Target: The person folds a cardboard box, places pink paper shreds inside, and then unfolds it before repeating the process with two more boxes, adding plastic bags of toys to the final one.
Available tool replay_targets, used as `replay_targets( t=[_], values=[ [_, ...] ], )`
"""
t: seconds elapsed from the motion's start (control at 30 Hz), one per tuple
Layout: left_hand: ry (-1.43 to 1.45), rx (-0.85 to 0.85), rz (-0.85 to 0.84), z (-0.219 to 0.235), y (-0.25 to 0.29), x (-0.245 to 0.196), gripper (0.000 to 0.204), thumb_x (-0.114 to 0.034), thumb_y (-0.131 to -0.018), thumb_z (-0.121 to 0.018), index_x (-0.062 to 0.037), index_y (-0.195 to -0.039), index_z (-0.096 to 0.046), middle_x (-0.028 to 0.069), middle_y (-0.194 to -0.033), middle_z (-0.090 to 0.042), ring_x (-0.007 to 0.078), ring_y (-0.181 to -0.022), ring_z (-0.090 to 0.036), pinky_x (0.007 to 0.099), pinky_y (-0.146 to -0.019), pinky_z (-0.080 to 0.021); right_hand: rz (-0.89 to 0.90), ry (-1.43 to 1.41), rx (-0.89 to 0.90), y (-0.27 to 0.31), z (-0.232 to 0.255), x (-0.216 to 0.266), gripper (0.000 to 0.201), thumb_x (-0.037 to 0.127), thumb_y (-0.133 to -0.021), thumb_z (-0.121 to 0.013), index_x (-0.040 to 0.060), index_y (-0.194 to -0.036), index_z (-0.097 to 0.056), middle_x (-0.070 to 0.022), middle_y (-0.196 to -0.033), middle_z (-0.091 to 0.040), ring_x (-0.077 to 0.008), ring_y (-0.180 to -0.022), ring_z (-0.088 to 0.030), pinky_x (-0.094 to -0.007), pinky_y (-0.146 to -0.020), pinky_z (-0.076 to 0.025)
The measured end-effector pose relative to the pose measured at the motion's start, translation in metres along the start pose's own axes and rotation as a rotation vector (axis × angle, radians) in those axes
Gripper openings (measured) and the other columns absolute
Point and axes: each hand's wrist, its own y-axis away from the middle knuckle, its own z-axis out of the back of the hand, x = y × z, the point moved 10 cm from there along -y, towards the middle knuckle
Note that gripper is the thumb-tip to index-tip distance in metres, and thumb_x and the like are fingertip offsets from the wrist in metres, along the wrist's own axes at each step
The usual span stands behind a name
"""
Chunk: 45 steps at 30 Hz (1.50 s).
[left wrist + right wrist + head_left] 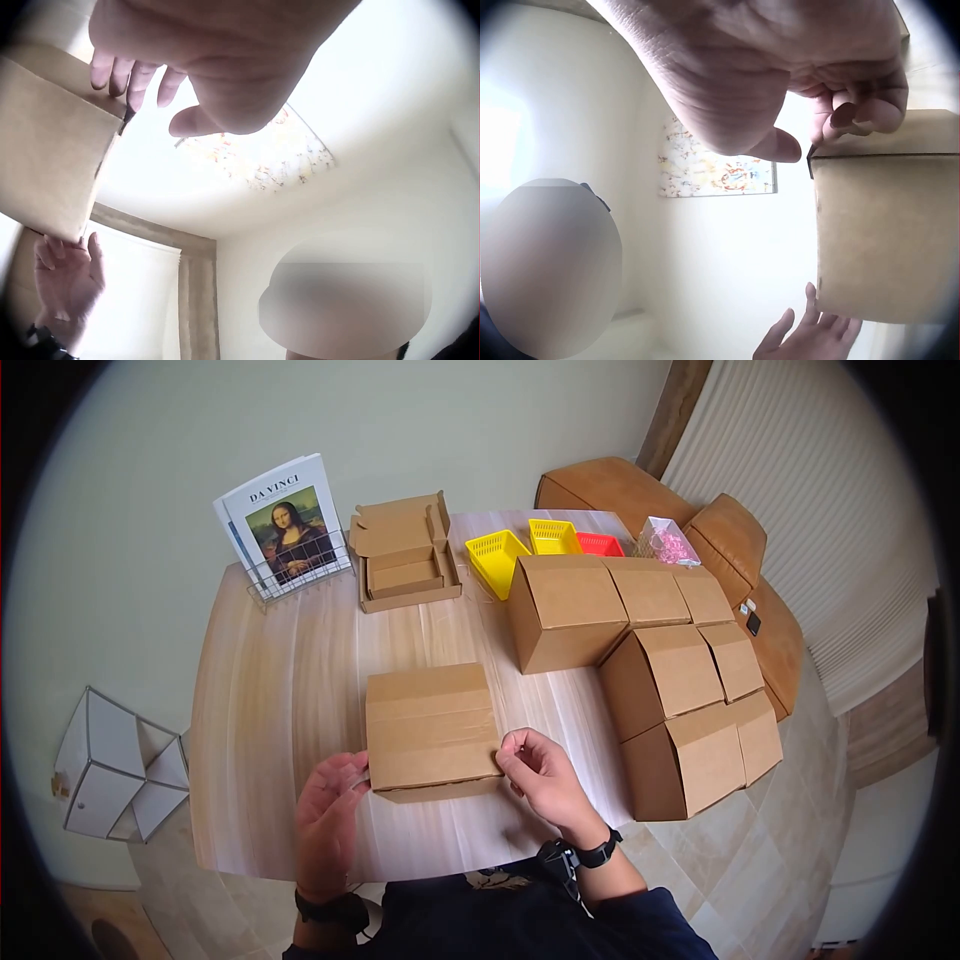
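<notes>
A closed brown cardboard box [430,710] lies on the table before the person, a tape strip across its top. The left hand [332,805] is at its near left corner; in the left wrist view this hand [217,52] has loosely bent fingers against the box edge [56,150], thumb apart. At the near right corner is the right hand [545,780]. The right wrist view shows the right hand [780,67] with bent fingertips at the top edge of the box [889,232] and its thumb away from the cardboard. Neither hand grips the box.
Several closed cardboard boxes [680,670] stand at the right. Behind are an open carton [405,600], yellow baskets [497,563], a red basket [600,544] and a white basket with pink filling [668,545]. A wire rack [300,575] holds books at the back left.
</notes>
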Motion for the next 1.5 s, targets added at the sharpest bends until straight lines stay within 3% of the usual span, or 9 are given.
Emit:
replay_targets(
  t=[0.2,0.4,0.6,0.8,0.9,1.03,1.2,1.33,1.5],
  values=[
    [-0.120,-0.001,0.004,-0.011,0.001,-0.005,0.047,0.008,-0.092,-0.057,-0.0013,-0.138,-0.053,0.0128,-0.134,-0.060,0.0252,-0.136,-0.053,0.0415,-0.120,-0.037,0.009,-0.103,0.055,0.003,-0.003,0.001,0.009,0.005,-0.104,-0.067,0.0072,-0.105,-0.059,0.0102,-0.089,-0.053,0.0016,-0.077,-0.047,-0.0180,-0.069,-0.041],
    [-0.341,0.061,-0.133,-0.019,-0.001,0.001,0.059,0.017,-0.087,-0.059,-0.0008,-0.142,-0.050,0.0104,-0.142,-0.052,0.0232,-0.135,-0.053,0.0395,-0.120,-0.036,0.122,-0.111,0.117,0.011,-0.012,0.005,0.024,-0.003,-0.097,-0.073,0.0079,-0.111,-0.057,0.0102,-0.084,-0.046,0.0008,-0.073,-0.042,-0.0177,-0.066,-0.037],
    [-0.457,0.039,-0.173,-0.011,0.002,0.007,0.060,0.017,-0.087,-0.063,-0.0003,-0.143,-0.050,0.0111,-0.140,-0.053,0.0226,-0.135,-0.053,0.0400,-0.117,-0.040,0.198,-0.080,0.176,0.016,-0.014,0.007,0.036,-0.009,-0.090,-0.076,0.0070,-0.116,-0.057,0.0072,-0.089,-0.046,-0.0023,-0.075,-0.041,-0.0202,-0.068,-0.038],
    [-0.398,-0.003,-0.070,-0.002,0.003,0.014,0.053,0.014,-0.088,-0.065,-0.0008,-0.138,-0.054,0.0127,-0.136,-0.057,0.0234,-0.131,-0.056,0.0379,-0.117,-0.041,0.202,-0.046,0.186,0.018,-0.013,0.003,0.037,-0.009,-0.090,-0.076,0.0071,-0.117,-0.056,0.0069,-0.091,-0.046,-0.0026,-0.075,-0.042,-0.0203,-0.069,-0.038],
    [-0.609,0.055,-0.207,-0.004,0.006,0.008,0.049,0.013,-0.088,-0.066,-0.0019,-0.133,-0.057,0.0136,-0.136,-0.057,0.0237,-0.132,-0.056,0.0373,-0.117,-0.040,0.189,-0.011,0.183,0.021,-0.013,-0.002,0.037,-0.009,-0.091,-0.074,0.0075,-0.118,-0.055,0.0069,-0.094,-0.046,-0.0025,-0.078,-0.043,-0.0205,-0.071,-0.038],
    [-0.629,0.057,-0.206,-0.008,0.008,0.005,0.048,0.012,-0.086,-0.067,-0.0027,-0.131,-0.059,0.0152,-0.136,-0.057,0.0270,-0.136,-0.053,0.0396,-0.119,-0.037,0.144,0.003,0.198,0.023,-0.010,-0.012,0.038,-0.010,-0.092,-0.073,0.0079,-0.119,-0.053,0.0066,-0.099,-0.046,-0.0028,-0.083,-0.044,-0.0209,-0.075,-0.040],
    [-0.734,0.146,-0.267,-0.017,0.011,0.003,0.052,0.012,-0.085,-0.067,-0.0029,-0.134,-0.059,0.0166,-0.139,-0.056,0.0311,-0.140,-0.050,0.0429,-0.121,-0.035,0.173,0.055,0.161,0.024,-0.007,-0.015,0.034,-0.009,-0.096,-0.067,0.0076,-0.122,-0.053,0.0079,-0.092,-0.041,-0.0017,-0.078,-0.039,-0.0189,-0.071,-0.036],
    [-0.688,0.129,-0.233,-0.014,0.009,0.008,0.056,0.011,-0.085,-0.068,-0.0025,-0.139,-0.057,0.0165,-0.141,-0.055,0.0288,-0.139,-0.050,0.0412,-0.120,-0.036,0.159,-0.050,0.167,0.024,-0.004,-0.019,0.035,-0.011,-0.094,-0.071,0.0063,-0.120,-0.054,0.0056,-0.099,-0.044,-0.0034,-0.088,-0.045,-0.0199,-0.080,-0.042],
    [-0.701,0.091,-0.176,-0.011,0.008,0.012,0.059,0.011,-0.087,-0.068,-0.0019,-0.142,-0.055,0.0159,-0.143,-0.053,0.0250,-0.136,-0.052,0.0374,-0.118,-0.038,0.196,-0.044,0.156,0.025,-0.006,-0.019,0.030,-0.007,-0.096,-0.072,0.0058,-0.119,-0.058,0.0049,-0.096,-0.044,-0.0040,-0.087,-0.044,-0.0204,-0.079,-0.041]
  ],
)
